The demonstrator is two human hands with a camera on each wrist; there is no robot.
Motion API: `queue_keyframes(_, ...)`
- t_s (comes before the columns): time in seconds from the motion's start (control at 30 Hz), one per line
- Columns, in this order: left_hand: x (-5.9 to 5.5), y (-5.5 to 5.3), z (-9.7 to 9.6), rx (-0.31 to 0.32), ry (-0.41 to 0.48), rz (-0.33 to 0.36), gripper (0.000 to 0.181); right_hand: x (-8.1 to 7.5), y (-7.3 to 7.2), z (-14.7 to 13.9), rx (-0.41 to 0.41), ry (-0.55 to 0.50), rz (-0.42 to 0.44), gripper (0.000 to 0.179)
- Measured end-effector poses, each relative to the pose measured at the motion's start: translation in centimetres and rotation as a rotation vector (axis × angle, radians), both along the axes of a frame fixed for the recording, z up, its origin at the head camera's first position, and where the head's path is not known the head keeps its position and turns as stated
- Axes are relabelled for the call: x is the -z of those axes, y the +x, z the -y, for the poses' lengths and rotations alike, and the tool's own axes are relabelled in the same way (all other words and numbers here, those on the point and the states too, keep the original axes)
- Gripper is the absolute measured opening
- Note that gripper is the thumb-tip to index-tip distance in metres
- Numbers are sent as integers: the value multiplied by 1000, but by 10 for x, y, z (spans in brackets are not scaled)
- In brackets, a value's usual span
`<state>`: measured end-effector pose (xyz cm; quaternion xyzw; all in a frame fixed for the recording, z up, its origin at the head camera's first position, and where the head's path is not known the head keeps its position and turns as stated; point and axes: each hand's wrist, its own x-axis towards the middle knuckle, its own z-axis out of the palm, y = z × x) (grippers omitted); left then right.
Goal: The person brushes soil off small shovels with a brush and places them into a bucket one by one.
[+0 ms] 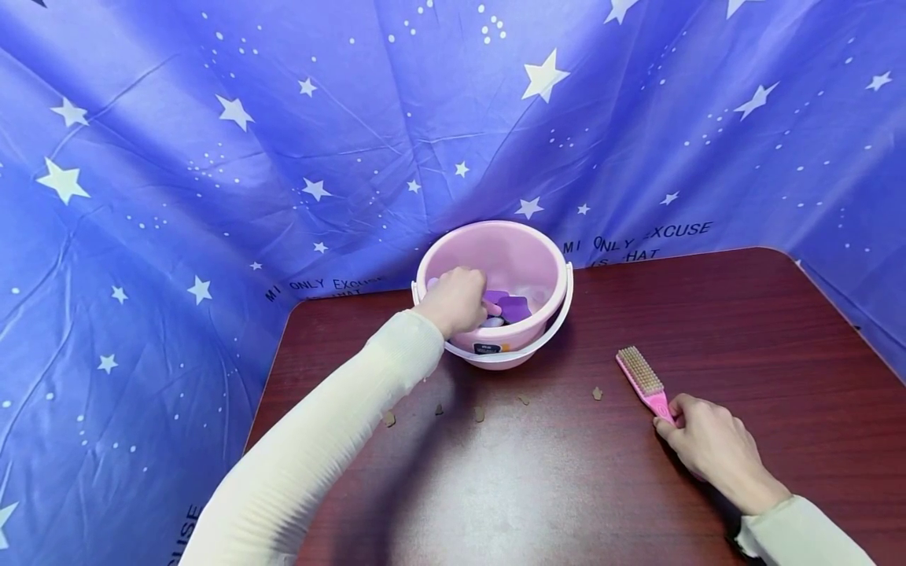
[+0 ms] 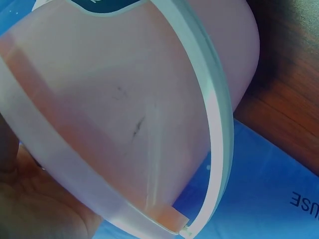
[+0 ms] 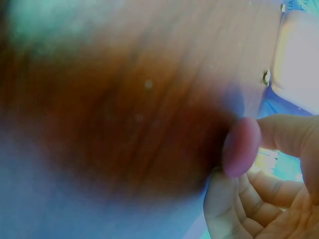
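In the head view my left hand (image 1: pixel 458 299) reaches down over the near left rim into a pink bucket (image 1: pixel 488 244). Its fingertips are hidden, so I cannot tell what they hold. Beside this hand a short pink handle-like piece (image 1: pixel 491 309) and a flat purple piece (image 1: pixel 514 307) show inside. The left wrist view shows the palm (image 2: pixel 45 204) behind the bucket's rim. My right hand (image 1: pixel 713 440) pinches the end of a pink scrub brush (image 1: pixel 642 373) over the table's right half, its beige bristles facing up. The rounded pink handle end (image 3: pixel 242 147) sits between thumb and fingers.
The bucket's white handle (image 1: pixel 555 330) hangs down at its front. Several small brown scraps, one of them a right-hand scrap (image 1: pixel 598 394), lie in a loose row on the dark red wooden table (image 1: pixel 566 472). A blue star-patterned curtain (image 1: pixel 396 157) borders the table behind and on both sides.
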<state>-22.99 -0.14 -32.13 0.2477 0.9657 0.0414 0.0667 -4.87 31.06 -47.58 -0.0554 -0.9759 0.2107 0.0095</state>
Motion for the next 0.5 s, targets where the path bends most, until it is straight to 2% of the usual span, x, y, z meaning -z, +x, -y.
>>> queue_keyframes(0.37,1,3,4,18,46,-40,15,-1,-1,0,-1,-4,16,20)
queue_keyframes(0.5,0,4,8,27,72,-55,12,-1,-1,0,-2,-3,14,20)
